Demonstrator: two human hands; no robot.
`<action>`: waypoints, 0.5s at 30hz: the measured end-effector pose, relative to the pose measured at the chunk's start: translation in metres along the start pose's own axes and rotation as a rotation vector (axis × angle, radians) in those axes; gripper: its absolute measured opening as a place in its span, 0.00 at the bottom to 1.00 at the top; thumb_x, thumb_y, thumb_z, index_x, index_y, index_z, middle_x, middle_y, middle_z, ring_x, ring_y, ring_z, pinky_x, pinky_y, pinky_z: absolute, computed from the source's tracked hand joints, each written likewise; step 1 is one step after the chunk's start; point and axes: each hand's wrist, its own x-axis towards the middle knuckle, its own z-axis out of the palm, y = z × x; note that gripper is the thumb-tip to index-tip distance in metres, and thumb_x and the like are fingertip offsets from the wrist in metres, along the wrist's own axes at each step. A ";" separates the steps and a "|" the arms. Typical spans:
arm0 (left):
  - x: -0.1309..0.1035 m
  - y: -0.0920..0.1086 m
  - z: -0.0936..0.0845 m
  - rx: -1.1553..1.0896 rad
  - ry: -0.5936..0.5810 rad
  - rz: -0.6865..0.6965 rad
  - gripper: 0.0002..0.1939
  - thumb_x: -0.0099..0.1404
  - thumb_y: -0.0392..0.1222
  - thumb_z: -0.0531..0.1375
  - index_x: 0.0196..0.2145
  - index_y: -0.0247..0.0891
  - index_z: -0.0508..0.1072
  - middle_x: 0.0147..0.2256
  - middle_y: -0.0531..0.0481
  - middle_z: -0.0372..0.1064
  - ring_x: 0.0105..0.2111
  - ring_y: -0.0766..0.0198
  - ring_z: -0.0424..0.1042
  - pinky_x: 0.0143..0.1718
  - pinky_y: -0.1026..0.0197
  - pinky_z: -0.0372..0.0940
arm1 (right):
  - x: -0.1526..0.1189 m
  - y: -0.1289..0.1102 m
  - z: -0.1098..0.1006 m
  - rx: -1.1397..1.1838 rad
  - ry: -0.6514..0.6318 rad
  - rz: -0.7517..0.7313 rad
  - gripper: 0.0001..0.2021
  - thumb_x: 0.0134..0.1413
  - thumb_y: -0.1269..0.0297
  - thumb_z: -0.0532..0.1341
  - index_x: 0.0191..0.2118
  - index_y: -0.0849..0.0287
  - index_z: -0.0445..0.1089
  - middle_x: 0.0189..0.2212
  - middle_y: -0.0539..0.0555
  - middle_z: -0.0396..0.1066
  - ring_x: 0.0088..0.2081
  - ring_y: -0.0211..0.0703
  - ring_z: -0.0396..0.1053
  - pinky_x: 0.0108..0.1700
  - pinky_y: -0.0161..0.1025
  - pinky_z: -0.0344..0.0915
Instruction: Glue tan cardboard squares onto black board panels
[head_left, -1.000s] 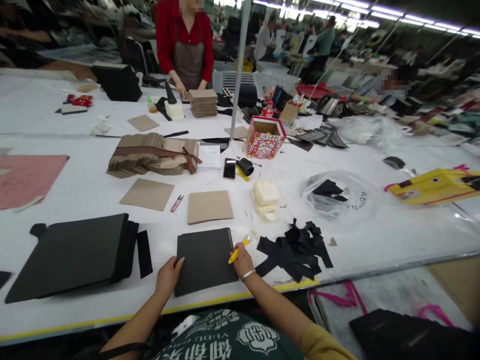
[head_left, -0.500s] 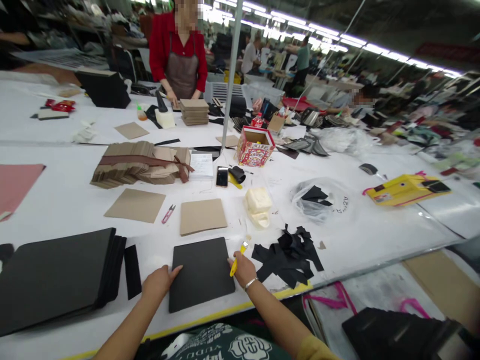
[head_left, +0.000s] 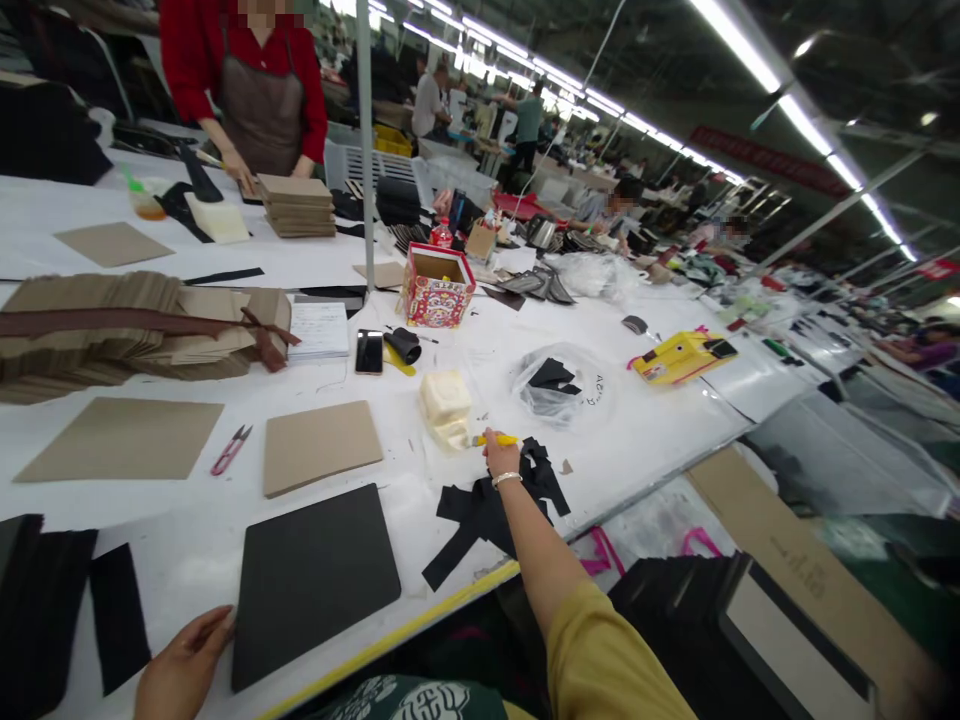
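My right hand (head_left: 501, 455) grips a small yellow-handled brush (head_left: 507, 440), its bristle end at the lower lip of a cream-coloured, glue-coated tub (head_left: 450, 405). Under and beside that wrist lies a pile of black strips (head_left: 480, 515). A flat black rectangular panel (head_left: 315, 580) lies near the table's front edge. At its left edge is my left hand (head_left: 187, 655), fingers loosely extended with the tips at the panel's side and nothing held. A single black strip (head_left: 120, 615) lies left of that hand, beside a stack of black panels (head_left: 45, 610) cut off by the frame.
Beige boards (head_left: 322, 447), pink thread snips (head_left: 231, 450), a phone (head_left: 369, 352) and a patterned box (head_left: 439, 285) lie beyond the panel. A tied bundle of beige pieces (head_left: 127, 330) is left. A plastic bag (head_left: 555, 385) is right. A person in red (head_left: 262, 90) works opposite.
My right hand has moved forward from the panel to the tub, taking the brush along. My left hand stays by the panel's left edge. The view has turned right.
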 end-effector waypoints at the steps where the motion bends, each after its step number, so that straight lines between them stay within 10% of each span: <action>1: -0.001 -0.002 0.002 -0.045 -0.004 -0.066 0.18 0.47 0.55 0.56 0.32 0.42 0.72 0.29 0.51 0.74 0.34 0.52 0.72 0.32 0.57 0.65 | 0.004 0.001 0.004 0.009 -0.008 0.019 0.15 0.56 0.61 0.48 0.25 0.59 0.67 0.13 0.50 0.62 0.16 0.36 0.62 0.22 0.32 0.58; 10: -0.003 -0.002 0.005 -0.238 -0.033 -0.316 0.19 0.45 0.55 0.56 0.31 0.40 0.70 0.24 0.53 0.73 0.33 0.52 0.72 0.38 0.55 0.65 | -0.004 0.017 -0.003 -0.103 -0.019 -0.263 0.12 0.56 0.59 0.50 0.35 0.55 0.69 0.32 0.51 0.72 0.35 0.39 0.68 0.38 0.33 0.61; 15: -0.001 -0.011 0.015 -0.116 0.051 -0.233 0.17 0.49 0.57 0.52 0.29 0.42 0.69 0.23 0.55 0.72 0.30 0.55 0.73 0.34 0.57 0.67 | -0.045 0.024 0.015 -0.219 -0.108 -0.345 0.14 0.54 0.59 0.53 0.42 0.58 0.69 0.34 0.56 0.71 0.36 0.40 0.68 0.39 0.33 0.62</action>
